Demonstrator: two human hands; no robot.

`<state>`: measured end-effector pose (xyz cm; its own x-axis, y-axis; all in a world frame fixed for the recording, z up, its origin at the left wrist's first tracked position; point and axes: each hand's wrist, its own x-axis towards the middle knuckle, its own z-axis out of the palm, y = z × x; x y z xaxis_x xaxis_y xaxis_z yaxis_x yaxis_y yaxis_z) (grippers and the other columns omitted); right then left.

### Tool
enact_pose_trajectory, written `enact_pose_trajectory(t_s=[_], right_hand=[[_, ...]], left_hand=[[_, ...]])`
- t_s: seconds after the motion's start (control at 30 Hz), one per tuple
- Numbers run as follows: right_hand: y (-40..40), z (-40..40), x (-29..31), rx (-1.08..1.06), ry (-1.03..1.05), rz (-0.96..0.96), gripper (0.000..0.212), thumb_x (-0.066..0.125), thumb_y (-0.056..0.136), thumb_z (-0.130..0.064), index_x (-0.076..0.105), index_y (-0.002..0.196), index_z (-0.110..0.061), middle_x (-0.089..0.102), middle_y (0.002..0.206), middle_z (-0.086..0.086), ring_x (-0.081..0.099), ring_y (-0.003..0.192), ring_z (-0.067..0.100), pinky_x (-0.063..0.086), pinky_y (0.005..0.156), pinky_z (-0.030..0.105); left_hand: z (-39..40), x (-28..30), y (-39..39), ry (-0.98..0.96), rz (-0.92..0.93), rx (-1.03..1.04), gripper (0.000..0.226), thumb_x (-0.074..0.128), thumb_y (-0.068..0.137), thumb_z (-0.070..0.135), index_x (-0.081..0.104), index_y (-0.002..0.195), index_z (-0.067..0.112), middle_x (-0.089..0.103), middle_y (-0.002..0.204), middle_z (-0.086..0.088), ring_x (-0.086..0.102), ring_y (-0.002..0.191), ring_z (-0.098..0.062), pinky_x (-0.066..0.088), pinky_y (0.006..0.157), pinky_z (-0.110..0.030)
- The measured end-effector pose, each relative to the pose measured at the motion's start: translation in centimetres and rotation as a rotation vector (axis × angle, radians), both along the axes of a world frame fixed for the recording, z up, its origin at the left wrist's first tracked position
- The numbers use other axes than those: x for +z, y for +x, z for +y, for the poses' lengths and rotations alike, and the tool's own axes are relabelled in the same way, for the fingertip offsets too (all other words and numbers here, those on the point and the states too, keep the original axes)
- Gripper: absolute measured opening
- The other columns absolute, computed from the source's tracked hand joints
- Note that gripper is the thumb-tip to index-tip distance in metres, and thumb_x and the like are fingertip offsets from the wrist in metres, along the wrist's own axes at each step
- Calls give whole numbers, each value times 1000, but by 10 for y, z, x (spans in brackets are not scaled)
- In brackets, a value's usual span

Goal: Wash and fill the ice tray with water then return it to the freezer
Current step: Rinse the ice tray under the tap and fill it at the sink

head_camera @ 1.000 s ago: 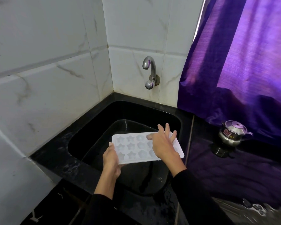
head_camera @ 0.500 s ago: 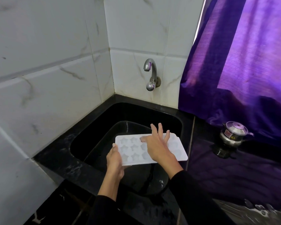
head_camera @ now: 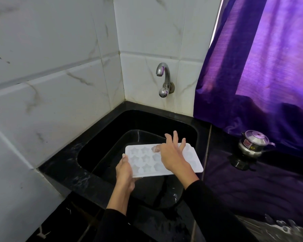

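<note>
White plastic ice tray [head_camera: 196, 163] w/ star-shaped cells over glossy black sink [head_camera: 112, 137], left hand [head_camera: 125, 170] gripping tray's left edge, right hand [head_camera: 173, 156] spread, fingers straight, resting on cells, chrome tap [head_camera: 163, 79] on marbled tile.

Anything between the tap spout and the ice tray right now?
Nothing: head view shows only bare tile and open black sink between tap and ice tray; no water visible.

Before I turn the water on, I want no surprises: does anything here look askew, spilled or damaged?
Nothing stands out. The ice tray is whole, held over the black sink by the left hand with the right hand on top. The tap is dry.
</note>
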<state>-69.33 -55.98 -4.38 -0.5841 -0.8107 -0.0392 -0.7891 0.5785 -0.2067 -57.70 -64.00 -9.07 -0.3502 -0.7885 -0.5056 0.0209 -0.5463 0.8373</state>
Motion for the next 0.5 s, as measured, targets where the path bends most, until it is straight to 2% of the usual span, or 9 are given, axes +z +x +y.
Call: enact_pose_trajectory(t_s=[0.1,0.23,0.37,0.5], right_hand=[[2,1,0,8,8,7,73,49,80,21,57,130,-32,2,161,15,-18,146,39,-12,114,62],[1,1,0,13,-2,2,69,50,81,20,60,128,-30,9,159,15,-16,147,39,-11,115,62],[2,0,1,15,10,-7,64,51,82,18,60,127,-28,4,161,15,-18,147,39,-11,115,62],[1,0,-3,28,6,-5,64,51,82,18,61,124,-28,13,159,15,-14,148,38,-10,115,62]], left_hand=[[1,1,-1,-3,2,-2,38,31,101,43,53,118,17,67,104,-11,66,89,-29,54,61,-39],[1,1,-1,2,0,4,37,31,101,42,53,115,16,67,102,-11,66,87,-29,54,61,-39],[2,1,-1,-10,12,-8,36,30,102,42,53,113,17,66,102,-10,65,88,-29,54,63,-40],[2,0,0,-14,13,-2,35,29,102,41,53,112,18,66,101,-9,65,89,-29,55,65,-41]])
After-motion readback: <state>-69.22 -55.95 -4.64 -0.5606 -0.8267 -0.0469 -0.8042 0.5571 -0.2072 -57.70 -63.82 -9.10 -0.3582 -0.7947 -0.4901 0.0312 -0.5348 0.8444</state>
